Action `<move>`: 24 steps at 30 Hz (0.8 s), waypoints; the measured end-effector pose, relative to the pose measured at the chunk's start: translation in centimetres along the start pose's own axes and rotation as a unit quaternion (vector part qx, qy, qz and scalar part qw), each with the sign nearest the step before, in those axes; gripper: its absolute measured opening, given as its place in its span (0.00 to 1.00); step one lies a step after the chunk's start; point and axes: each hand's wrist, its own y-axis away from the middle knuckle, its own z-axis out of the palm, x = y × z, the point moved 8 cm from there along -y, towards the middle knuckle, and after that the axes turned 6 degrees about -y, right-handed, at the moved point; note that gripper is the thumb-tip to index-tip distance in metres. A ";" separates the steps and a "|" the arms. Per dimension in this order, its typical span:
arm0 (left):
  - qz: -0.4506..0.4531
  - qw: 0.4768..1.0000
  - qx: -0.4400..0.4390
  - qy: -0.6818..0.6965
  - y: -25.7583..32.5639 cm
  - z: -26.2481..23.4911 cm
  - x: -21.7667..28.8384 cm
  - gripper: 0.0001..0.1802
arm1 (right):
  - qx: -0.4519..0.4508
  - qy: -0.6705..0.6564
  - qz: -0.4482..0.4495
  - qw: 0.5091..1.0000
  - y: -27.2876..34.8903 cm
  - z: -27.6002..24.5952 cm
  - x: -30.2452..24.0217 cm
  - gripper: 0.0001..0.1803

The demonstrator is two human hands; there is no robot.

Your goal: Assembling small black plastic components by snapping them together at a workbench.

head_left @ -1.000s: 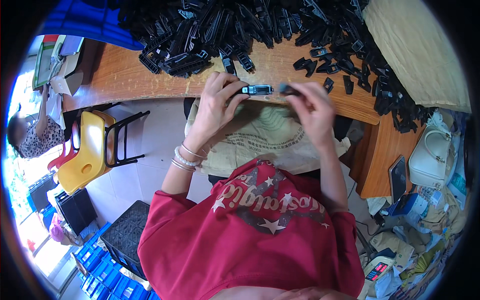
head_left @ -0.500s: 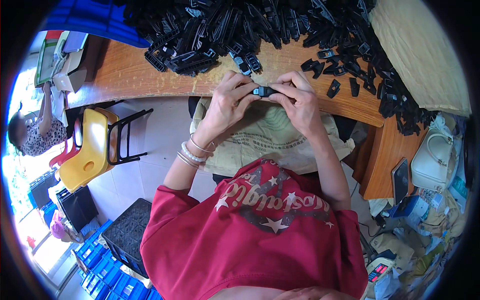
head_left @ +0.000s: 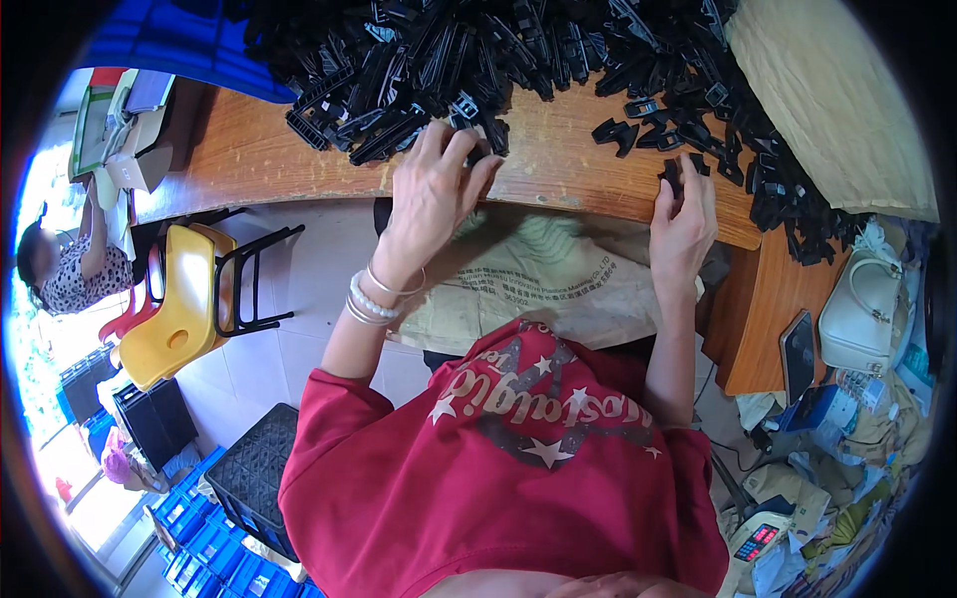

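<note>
My left hand (head_left: 431,189) is at the near edge of a heap of black plastic parts (head_left: 449,60), palm down. Its thumb and fingers curl around a dark plastic part (head_left: 475,155), mostly hidden by the fingers. Just beyond the fingertips lies a black part with a grey end (head_left: 465,106). Farther right, my right hand (head_left: 686,224) has its thumb and forefinger around a small black plastic part (head_left: 672,177). This hand is beside several loose small black pieces (head_left: 617,134) on the wooden table (head_left: 558,164).
A beige sack (head_left: 832,110) borders the parts at the right; a blue bin (head_left: 179,45) stands far left. A printed sack (head_left: 528,269) hangs below the table edge. A yellow chair (head_left: 179,299) and another person (head_left: 85,259) are at the left. A white handbag (head_left: 862,314) sits right.
My hands have parted from the small piece they held together at the table edge. The left went forward to the heap; the right moved right to the loose small pieces.
</note>
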 end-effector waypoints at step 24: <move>0.093 0.994 0.005 0.049 0.3 0.1 3.6 0.18 | -0.148 -0.468 0.100 0.866 0.7 2.7 -3.3 0.20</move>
